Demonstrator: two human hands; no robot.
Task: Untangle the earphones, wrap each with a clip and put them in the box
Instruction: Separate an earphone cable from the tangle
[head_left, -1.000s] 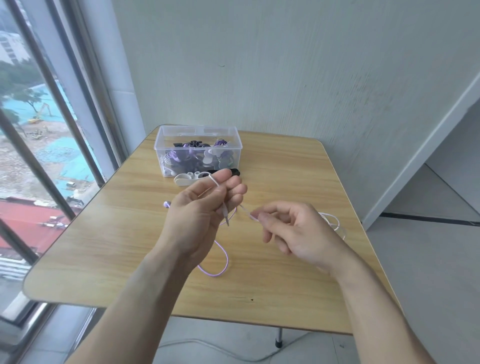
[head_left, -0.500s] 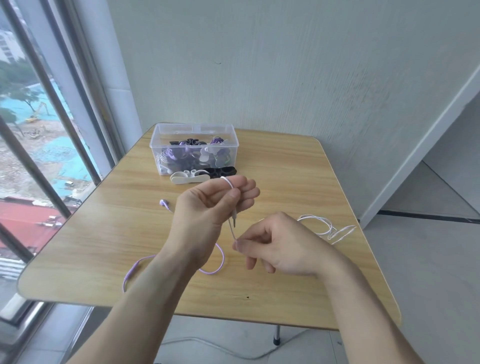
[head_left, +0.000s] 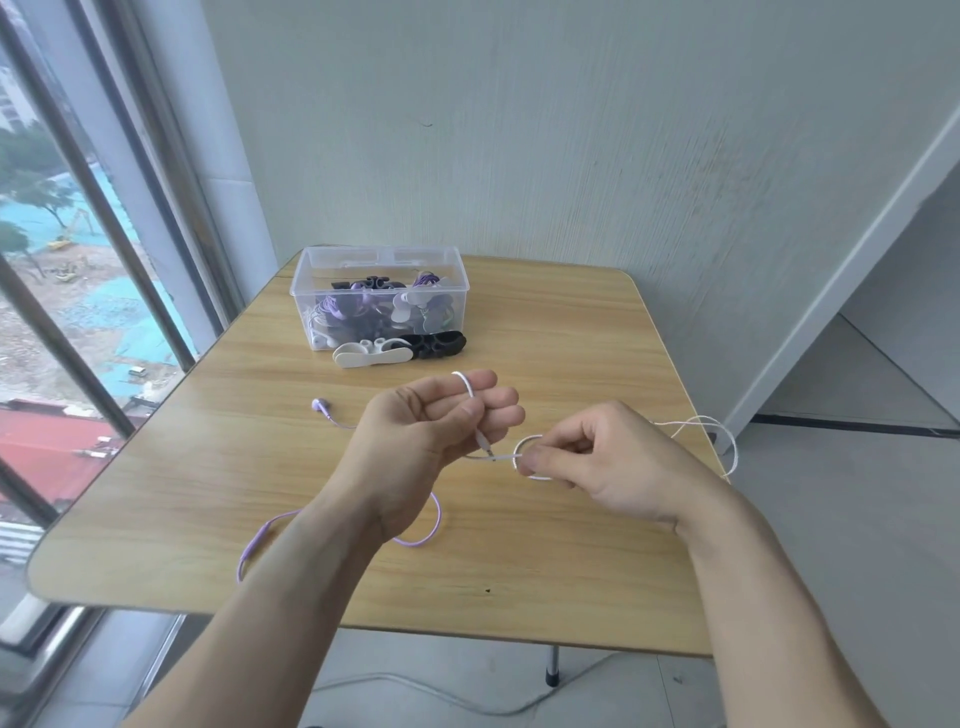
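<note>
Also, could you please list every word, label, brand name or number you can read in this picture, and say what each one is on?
None: no text can be read anywhere in the head view.
Clear plastic box: no label or print shows.
White clip and black clip: plain, no marking visible.
White earphone cable and purple earphone cable: no lettering visible.
Wooden table: unmarked.
</note>
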